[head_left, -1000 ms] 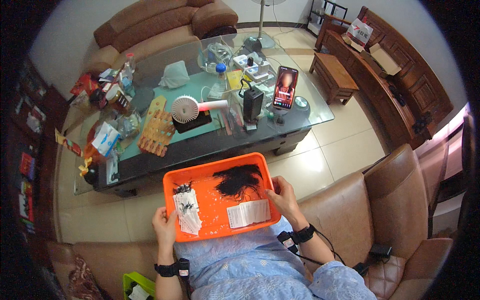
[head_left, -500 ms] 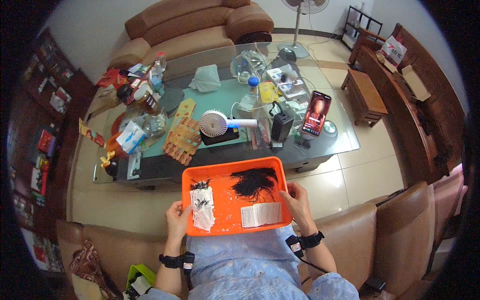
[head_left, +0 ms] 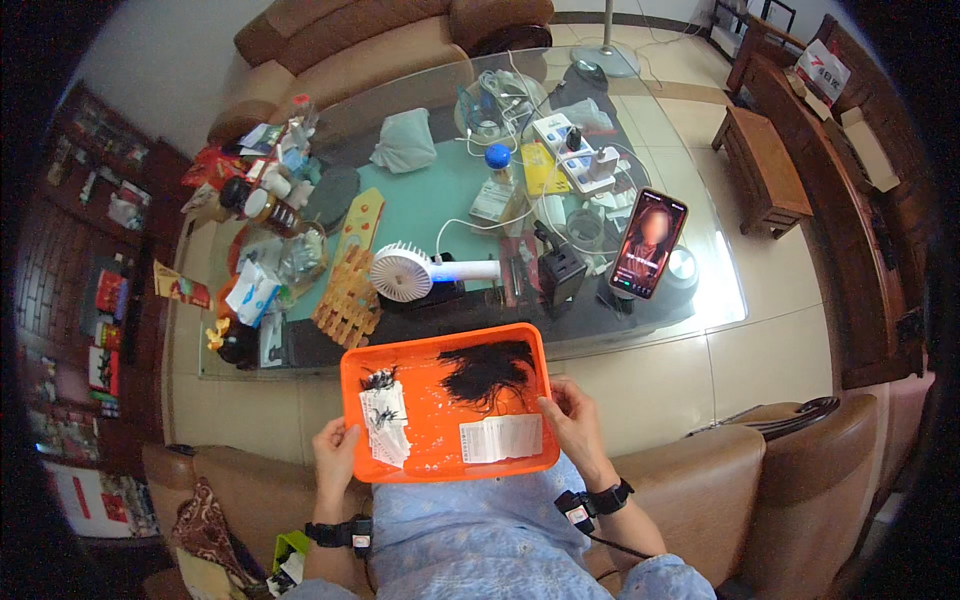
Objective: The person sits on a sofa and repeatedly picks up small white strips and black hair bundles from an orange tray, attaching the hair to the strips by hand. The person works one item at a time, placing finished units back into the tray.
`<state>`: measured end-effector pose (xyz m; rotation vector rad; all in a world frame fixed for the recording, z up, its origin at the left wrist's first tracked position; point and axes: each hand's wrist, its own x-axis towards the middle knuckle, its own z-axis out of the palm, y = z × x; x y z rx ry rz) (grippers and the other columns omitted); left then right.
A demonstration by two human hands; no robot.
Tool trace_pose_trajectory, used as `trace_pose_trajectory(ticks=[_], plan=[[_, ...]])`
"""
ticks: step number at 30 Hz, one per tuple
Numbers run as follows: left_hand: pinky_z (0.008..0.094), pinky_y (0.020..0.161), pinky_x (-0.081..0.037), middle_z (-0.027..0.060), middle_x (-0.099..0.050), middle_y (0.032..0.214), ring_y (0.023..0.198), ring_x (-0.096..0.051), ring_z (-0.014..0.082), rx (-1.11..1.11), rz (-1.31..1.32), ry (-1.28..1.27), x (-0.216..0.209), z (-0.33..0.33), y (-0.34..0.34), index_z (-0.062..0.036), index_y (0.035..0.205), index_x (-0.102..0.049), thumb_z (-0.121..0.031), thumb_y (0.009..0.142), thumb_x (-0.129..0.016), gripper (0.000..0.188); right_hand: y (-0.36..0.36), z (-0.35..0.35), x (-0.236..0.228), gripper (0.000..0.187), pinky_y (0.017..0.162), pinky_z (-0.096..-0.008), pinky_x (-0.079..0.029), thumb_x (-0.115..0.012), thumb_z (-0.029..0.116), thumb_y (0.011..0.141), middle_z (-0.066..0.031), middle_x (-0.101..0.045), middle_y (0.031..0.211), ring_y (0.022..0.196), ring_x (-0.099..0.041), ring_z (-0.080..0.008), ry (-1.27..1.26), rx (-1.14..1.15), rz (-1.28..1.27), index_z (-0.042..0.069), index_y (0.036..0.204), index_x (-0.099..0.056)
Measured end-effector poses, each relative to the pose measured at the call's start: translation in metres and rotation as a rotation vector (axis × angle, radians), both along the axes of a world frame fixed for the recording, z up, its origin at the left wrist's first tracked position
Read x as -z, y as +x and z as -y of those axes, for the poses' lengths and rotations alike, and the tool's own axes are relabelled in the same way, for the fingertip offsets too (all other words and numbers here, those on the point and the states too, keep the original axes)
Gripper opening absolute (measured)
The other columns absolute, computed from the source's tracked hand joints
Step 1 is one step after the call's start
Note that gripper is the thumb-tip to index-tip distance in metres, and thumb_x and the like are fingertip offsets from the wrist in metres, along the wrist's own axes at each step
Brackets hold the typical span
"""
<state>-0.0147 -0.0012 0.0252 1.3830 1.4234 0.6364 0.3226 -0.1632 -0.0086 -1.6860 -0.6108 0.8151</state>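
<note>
An orange plastic tray (head_left: 420,420) is held over my lap, gripped at its two short sides. My left hand (head_left: 336,448) is closed on the left edge, near the lower corner. At the right edge my right hand (head_left: 572,416) has its thumb on the rim and its fingers underneath. A bundle of black strands (head_left: 487,369) lies in the upper right of the tray. Below it rests a row of overlapping white printed cards (head_left: 501,439). More white cards (head_left: 385,430) are piled on the left, with short black strands (head_left: 379,379) on and above them.
Beyond the tray stands a glass coffee table (head_left: 440,190) carrying a white handheld fan (head_left: 405,272), a propped phone (head_left: 649,243), a black box-shaped device (head_left: 562,272), a wooden slatted mat (head_left: 348,298), cables and jars. Brown sofa seats (head_left: 690,480) are on both sides of me.
The tray, with both hands still on it, sits slightly further left and lower in the picture. My view has shifted, so the table and furniture appear displaced. The tray's contents look unchanged.
</note>
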Motion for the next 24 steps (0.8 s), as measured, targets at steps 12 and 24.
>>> trace_pose_trajectory(ticks=[12,24], plan=[[0.0223,0.069,-0.049,0.0054,-0.066,0.093,0.079,-0.061,0.0085,0.075,-0.086,0.008,-0.014,-0.002,0.016,0.0069,0.109,-0.06,-0.001,0.09,-0.058,0.021,0.016,-0.006,-0.011,0.026,0.062,-0.0274,-0.046,-0.065,0.016,0.087,-0.0053,-0.063,0.079,0.069,-0.056,-0.0127,-0.078,-0.056,-0.174,-0.001,0.107,-0.062],[0.0226,0.073,-0.047,0.0047,-0.065,0.094,0.081,-0.059,0.0091,0.145,0.036,-0.102,0.017,-0.033,-0.005,0.0081,0.107,-0.062,0.001,0.087,-0.058,0.021,0.0,-0.005,0.011,0.026,0.068,-0.0296,-0.049,-0.065,0.015,0.086,-0.009,-0.065,0.082,0.073,-0.06,-0.0161,-0.16,0.0,-0.053,-0.002,0.105,-0.063]])
